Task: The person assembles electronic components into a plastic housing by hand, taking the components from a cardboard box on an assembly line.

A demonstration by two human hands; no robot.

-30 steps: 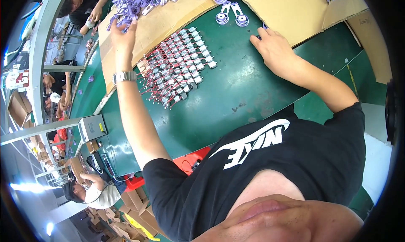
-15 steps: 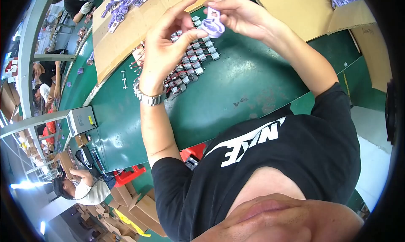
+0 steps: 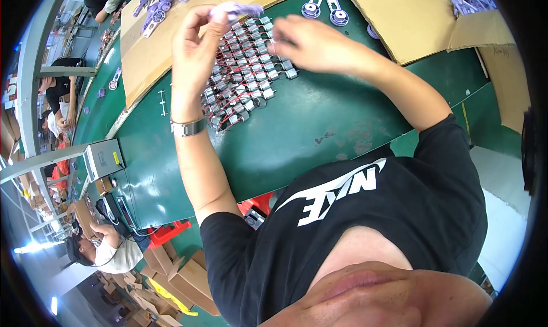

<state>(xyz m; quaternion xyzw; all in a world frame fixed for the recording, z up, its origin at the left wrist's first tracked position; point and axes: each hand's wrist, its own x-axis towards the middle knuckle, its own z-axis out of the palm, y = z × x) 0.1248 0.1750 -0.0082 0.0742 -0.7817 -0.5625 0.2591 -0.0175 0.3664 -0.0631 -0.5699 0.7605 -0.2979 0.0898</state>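
My left hand point(image 3: 197, 50) is closed on a purple plastic piece point(image 3: 238, 10), pinched between thumb and fingers. The piece is seen nearly edge-on, above the far left of several rows of small silver motors point(image 3: 248, 70) with red wires. My right hand point(image 3: 311, 44) is beside the right edge of these rows, fingers loosely bent and slightly blurred. A dark gap shows between its thumb and fingers, and I see nothing held there. Two purple and white arm-shaped pieces with round ends point(image 3: 338, 17) lie just beyond my right hand.
Cardboard sheets point(image 3: 394, 24) lie at the far side of the green table point(image 3: 297, 133), with piles of purple parts point(image 3: 165, 4) on them. A grey box point(image 3: 104, 158) stands at the left. Other people point(image 3: 108, 253) work at the left, near cardboard boxes point(image 3: 191, 278).
My right hand has let go of the purple piece and moved down beside the motors. My left hand has carried the piece left, turning it edge-on.
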